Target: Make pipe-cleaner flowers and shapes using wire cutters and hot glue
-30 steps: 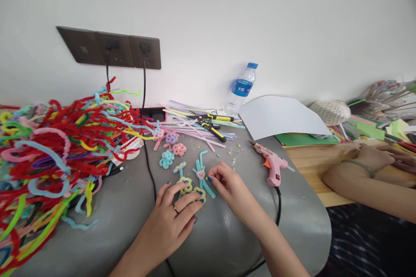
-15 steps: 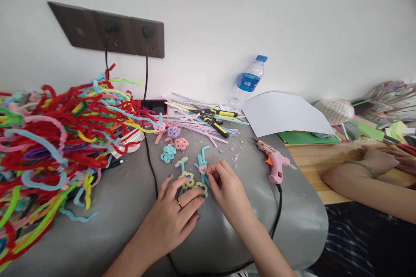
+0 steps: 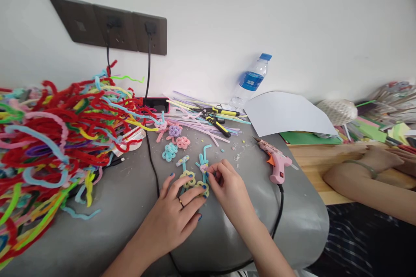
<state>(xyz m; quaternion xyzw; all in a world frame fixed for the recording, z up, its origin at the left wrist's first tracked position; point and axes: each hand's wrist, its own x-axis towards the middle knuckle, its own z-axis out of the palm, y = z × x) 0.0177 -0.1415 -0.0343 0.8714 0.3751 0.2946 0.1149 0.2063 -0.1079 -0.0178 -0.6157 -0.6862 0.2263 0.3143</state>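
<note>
My left hand [image 3: 172, 214] lies with its fingers spread over two pale yellow pipe-cleaner flowers, the left flower [image 3: 187, 178] and the right one partly under the fingertips. My right hand [image 3: 231, 190] has thumb and forefinger pinched at a small pink-lilac piece [image 3: 203, 168] on a light-blue pipe-cleaner stem [image 3: 206, 151]. The fingers hide part of that piece. Left of it stands another blue stem with a patterned crosspiece [image 3: 182, 161]. Just beyond are a turquoise flower [image 3: 169, 152], a pink flower [image 3: 183, 142] and a purple flower [image 3: 174, 131].
A tangled heap of pipe cleaners [image 3: 65, 138] covers the left side. Straight pipe cleaners and yellow-black pliers [image 3: 217, 123] lie behind. A pink glue gun [image 3: 276, 162], paper [image 3: 286, 112] and a water bottle [image 3: 251, 80] are at right. Another person's arm [image 3: 364, 181] rests beyond. A black cable [image 3: 151, 156] crosses the table.
The view has shifted very slightly. Both hands keep almost the same place and pose on the flowers and the blue stem.
</note>
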